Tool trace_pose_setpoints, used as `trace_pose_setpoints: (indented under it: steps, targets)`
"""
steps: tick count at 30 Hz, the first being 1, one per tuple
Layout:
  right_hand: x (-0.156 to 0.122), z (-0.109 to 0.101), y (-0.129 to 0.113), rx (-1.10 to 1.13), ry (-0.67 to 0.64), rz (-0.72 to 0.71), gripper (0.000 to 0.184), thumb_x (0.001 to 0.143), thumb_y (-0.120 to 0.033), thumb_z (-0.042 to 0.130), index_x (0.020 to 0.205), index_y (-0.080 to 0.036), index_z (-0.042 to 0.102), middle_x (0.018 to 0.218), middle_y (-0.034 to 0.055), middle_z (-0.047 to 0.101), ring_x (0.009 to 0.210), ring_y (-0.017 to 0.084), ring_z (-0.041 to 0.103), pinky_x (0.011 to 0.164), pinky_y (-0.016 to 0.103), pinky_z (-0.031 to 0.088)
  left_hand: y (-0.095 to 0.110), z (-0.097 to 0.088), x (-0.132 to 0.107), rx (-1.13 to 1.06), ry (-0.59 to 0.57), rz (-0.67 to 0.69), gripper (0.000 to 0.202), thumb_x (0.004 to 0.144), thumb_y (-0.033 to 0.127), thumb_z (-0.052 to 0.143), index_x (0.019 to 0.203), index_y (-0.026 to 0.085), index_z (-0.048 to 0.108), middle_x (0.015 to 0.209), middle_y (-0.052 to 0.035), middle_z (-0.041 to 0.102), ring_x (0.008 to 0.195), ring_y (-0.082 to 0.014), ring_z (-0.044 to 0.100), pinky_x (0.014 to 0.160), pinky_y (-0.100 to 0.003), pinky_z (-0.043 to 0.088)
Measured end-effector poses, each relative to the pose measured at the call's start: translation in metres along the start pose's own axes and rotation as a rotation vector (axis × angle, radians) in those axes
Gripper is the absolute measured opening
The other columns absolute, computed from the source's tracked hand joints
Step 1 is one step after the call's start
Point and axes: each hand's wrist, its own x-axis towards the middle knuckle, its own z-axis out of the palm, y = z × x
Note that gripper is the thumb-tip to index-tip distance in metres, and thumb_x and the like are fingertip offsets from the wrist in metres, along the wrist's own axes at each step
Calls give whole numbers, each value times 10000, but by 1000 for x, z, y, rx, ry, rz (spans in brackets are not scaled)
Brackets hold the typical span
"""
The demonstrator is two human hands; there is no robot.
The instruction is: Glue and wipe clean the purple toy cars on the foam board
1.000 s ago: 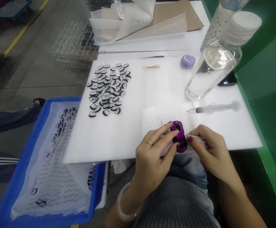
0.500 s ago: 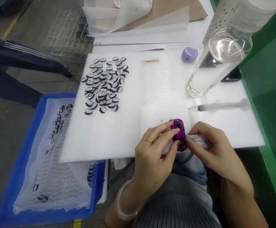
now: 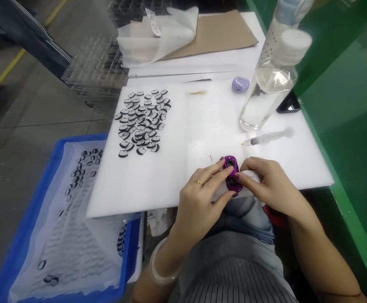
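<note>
1. Purple gloss on a small rounded shell (image 3: pixel 235 166), car-like in outline with dark openings, held between both hands at the near edge of the desk (image 3: pixel 163 183)
2. Probably at a wiping or pressing step along the shell's side, judging from the soft white cloth (image 3: pixel 252 174) bunched just beside it; cannot tell which of the two
3. Fingers of the left hand (image 3: pixel 199 198): curved around the shell and pinching it, thumb at the near end, fingertips on the top and far corner
4. Fingers of the right hand (image 3: pixel 273 185): curled and pinching the cloth, thumb tip resting on the shell
5. Seems to call, for the next move, for a steady left hold and light right-thumb pressure on so slick a surface
6. Farther left, loosely heaped curved black pieces (image 3: pixel 144 136) with pale flat faces
7. Beyond the right hand, translucent syringe (image 3: pixel 267 136), clear bottle (image 3: pixel 270 84) and smooth lilac case (image 3: pixel 240 84), pebble-shaped
8. Below, blue tray (image 3: pixel 84 138) lined with thin, wrinkled white sheets (image 3: pixel 76 235)
</note>
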Motion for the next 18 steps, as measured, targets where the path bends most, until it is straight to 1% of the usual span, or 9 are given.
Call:
trace_pose_setpoints:
  steps: [2, 4, 6, 8, 10, 12, 14, 16, 18]
  targets:
    - [-2, -12, 7, 72, -62, -2, 224, 937, -311, 543, 788, -178, 646, 716, 6, 628, 644, 137, 537, 587, 256, 383, -2, 2, -2, 23, 26, 30, 345, 860, 207, 719, 1202, 189, 676, 1278, -127, 680, 1024, -226, 681, 873, -396, 619]
    - [-4, -29, 18, 120, -3, 19, 274, 949, -371, 536, 813, -178, 674, 724, 15, 644, 660, 154, 563, 607, 272, 417, -3, 5, -4, 36, 71, 67, 271, 865, 217, 715, 1136, 217, 707, 1271, -121, 681, 950, -211, 685, 809, -379, 631]
    - [-7, -46, 33, 59, 224, 51, 341, 953, -448, 524, 861, -171, 701, 792, 51, 671, 727, 193, 603, 655, 313, 450, -4, 7, -6, 45, 108, 105, 228, 865, 212, 713, 1093, 219, 721, 1255, -122, 681, 935, -209, 678, 778, -371, 635]
    - [-12, -57, 46, -180, 488, 95, 381, 942, -472, 532, 988, -148, 729, 1023, 138, 692, 937, 283, 635, 780, 400, 466, -4, 8, -6, 49, 113, 123, 220, 862, 186, 711, 1081, 193, 723, 1246, -141, 671, 973, -223, 668, 788, -377, 632]
    - [-19, -55, 49, -455, 667, 124, 405, 931, -454, 552, 1104, -129, 720, 1229, 208, 633, 1125, 369, 586, 886, 485, 435, -4, 9, -7, 51, 91, 120, 215, 863, 165, 704, 1077, 171, 722, 1250, -156, 657, 1013, -238, 656, 803, -388, 628]
    - [-26, -38, 39, -527, 715, 93, 376, 932, -434, 562, 1126, -141, 697, 1157, 191, 668, 1070, 348, 619, 870, 474, 456, -5, 8, -7, 55, 76, 121, 215, 871, 165, 695, 1084, 176, 716, 1258, -151, 650, 1023, -240, 652, 802, -387, 627]
    - [-29, -8, 20, -418, 664, -25, 321, 940, -414, 564, 1126, -171, 658, 952, 103, 710, 875, 262, 665, 782, 403, 498, -7, 8, -9, 61, 80, 148, 265, 880, 202, 693, 1145, 196, 688, 1268, -138, 653, 1013, -233, 657, 809, -382, 627]
    - [-27, 26, 2, -377, 570, -149, 364, 923, -408, 591, 1193, -165, 607, 947, 83, 708, 832, 248, 661, 732, 385, 513, -9, 7, -10, 61, 96, 151, 394, 894, 234, 679, 1279, 195, 607, 1275, -137, 659, 1049, -237, 661, 875, -390, 616]
    - [-23, 49, -6, -416, 553, -218, 396, 915, -375, 589, 1240, -150, 576, 999, 101, 704, 850, 269, 653, 713, 403, 512, -10, 6, -12, 54, 89, 105, 549, 903, 259, 662, 1411, 163, 477, 1289, -144, 655, 1117, -243, 649, 958, -390, 588]
